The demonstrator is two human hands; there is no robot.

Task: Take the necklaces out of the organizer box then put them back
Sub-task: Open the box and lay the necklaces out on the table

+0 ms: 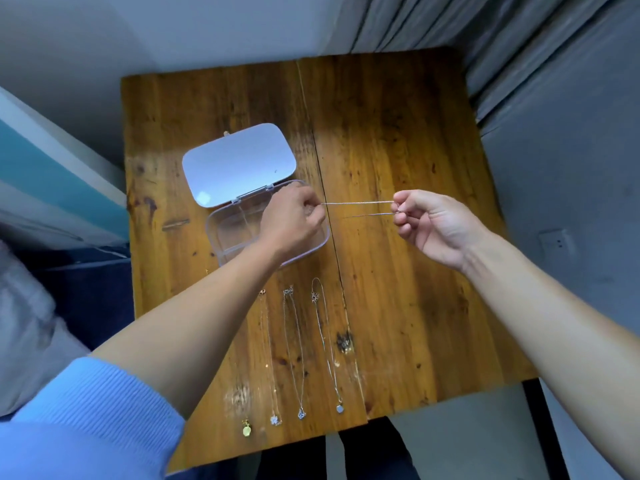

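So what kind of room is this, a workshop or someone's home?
Most likely a home, perhaps a bedroom: a small worn wooden table stands against grey curtains, with what looks like bedding to the left.

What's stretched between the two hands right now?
In the head view, a thin necklace chain runs taut from the left hand to the right hand, above the bare wooden table.
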